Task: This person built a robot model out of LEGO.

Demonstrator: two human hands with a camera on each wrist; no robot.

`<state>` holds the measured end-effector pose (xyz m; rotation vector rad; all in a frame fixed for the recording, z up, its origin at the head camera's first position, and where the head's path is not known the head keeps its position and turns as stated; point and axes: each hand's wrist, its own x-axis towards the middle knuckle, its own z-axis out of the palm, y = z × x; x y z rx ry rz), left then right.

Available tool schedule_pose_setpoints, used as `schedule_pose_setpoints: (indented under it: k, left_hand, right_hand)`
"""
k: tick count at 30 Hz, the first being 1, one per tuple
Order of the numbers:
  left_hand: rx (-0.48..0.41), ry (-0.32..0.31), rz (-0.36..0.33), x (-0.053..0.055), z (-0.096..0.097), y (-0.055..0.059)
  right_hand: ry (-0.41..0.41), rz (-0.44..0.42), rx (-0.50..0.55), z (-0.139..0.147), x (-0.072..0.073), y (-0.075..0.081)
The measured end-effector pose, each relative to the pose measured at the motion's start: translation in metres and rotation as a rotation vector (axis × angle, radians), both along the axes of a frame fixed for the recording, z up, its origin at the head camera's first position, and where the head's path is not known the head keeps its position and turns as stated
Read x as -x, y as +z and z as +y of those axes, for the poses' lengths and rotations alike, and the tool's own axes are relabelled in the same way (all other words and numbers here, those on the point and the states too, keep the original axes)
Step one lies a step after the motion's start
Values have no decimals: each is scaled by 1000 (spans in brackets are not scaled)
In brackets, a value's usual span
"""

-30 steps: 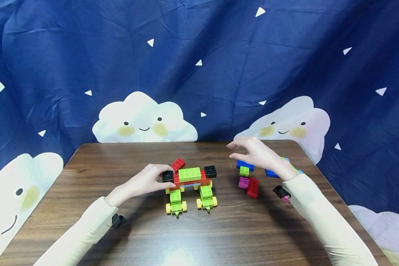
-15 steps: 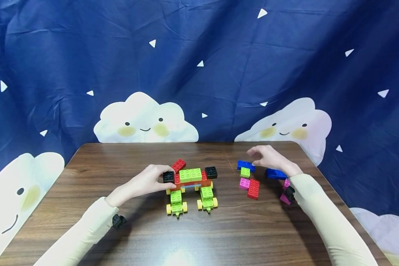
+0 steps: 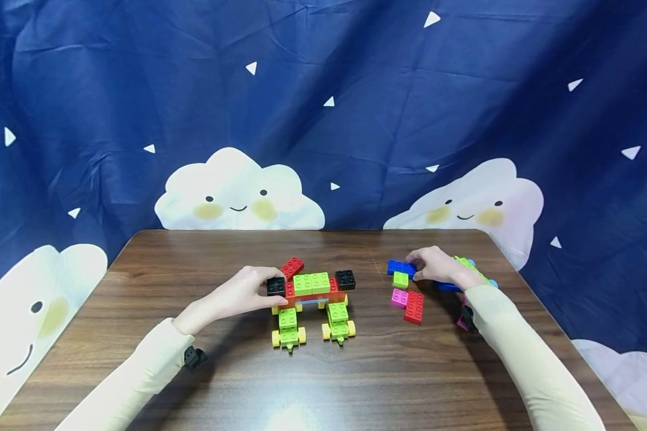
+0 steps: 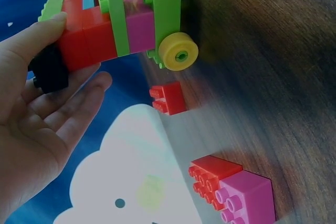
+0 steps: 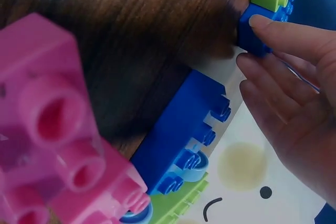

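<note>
My left hand (image 3: 242, 294) grips the left end of a toy brick vehicle (image 3: 319, 296), thumb in front and fingers behind. The vehicle has a red body, lime bricks on top, a black brick at each end and yellow wheels. In the left wrist view, my thumb presses its red side (image 4: 86, 38) above the black brick (image 4: 50, 71). Over on the right, my right hand (image 3: 437, 266) pinches the right end of a blue brick (image 3: 401, 267). In the right wrist view, the thumb lies on the blue brick (image 5: 254, 32), fingers below it. A lime brick (image 3: 401, 279) adjoins that brick.
A red brick (image 3: 292, 267) lies behind the vehicle. Pink (image 3: 399, 298) and red (image 3: 414, 307) bricks lie in front of the blue one. Another blue brick (image 5: 178, 129), pink bricks (image 5: 47, 93) and a lime piece with blue wheels (image 3: 471, 267) lie by my right wrist.
My right hand has moved right and then down to the blue brick, its fingers closing at that brick's right end. My left hand keeps its grip on the vehicle.
</note>
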<state>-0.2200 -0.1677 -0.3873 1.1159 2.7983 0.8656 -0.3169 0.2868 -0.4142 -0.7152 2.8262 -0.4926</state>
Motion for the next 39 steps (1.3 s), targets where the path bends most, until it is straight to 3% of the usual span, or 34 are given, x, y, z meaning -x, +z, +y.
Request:
schedule_pose_setpoints:
  k: [4, 10, 19, 31, 39]
  left_hand:
    - [2, -1, 15, 0, 0, 0]
    - [9, -3, 27, 0, -1, 0]
    - [1, -2, 13, 0, 0, 0]
    - [13, 9, -7, -1, 0, 2]
    - [19, 14, -7, -1, 1, 2]
  right_hand:
    - [2, 3, -10, 1, -1, 1]
    - [28, 88, 28, 4, -3, 8]
    - [45, 203, 54, -3, -10, 39]
    - [181, 323, 102, -48, -28, 78]
    - [280, 321, 140, -85, -48, 100]
